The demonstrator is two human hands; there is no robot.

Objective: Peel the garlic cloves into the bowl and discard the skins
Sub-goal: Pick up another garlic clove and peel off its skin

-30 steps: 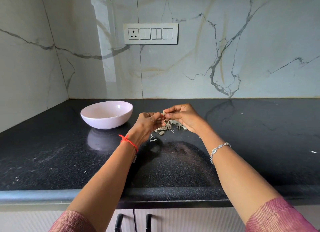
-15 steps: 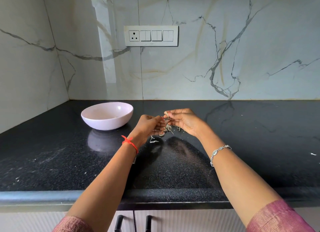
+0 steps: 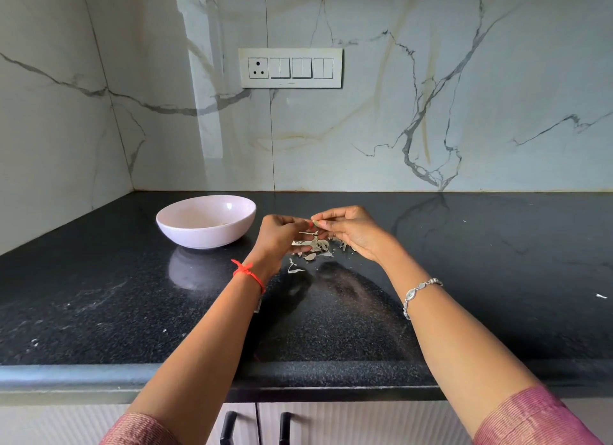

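Observation:
A small garlic clove is pinched between the fingertips of my right hand, raised a little above the counter. My left hand meets it from the left, its fingers curled at the clove's end. Directly below both hands lies a pile of pale garlic skins on the black countertop. A pale pink bowl stands to the left of my left hand; something small and pale lies on its bottom, mostly hidden by the rim.
The black stone countertop runs wall to wall, with a rounded front edge near me. A few stray skin flakes lie at the far right and front left. A marble wall with a switch plate stands behind.
Both hands lifted slightly from the skin pile, holding the clove higher. A loose strip of skin now hangs between the hands.

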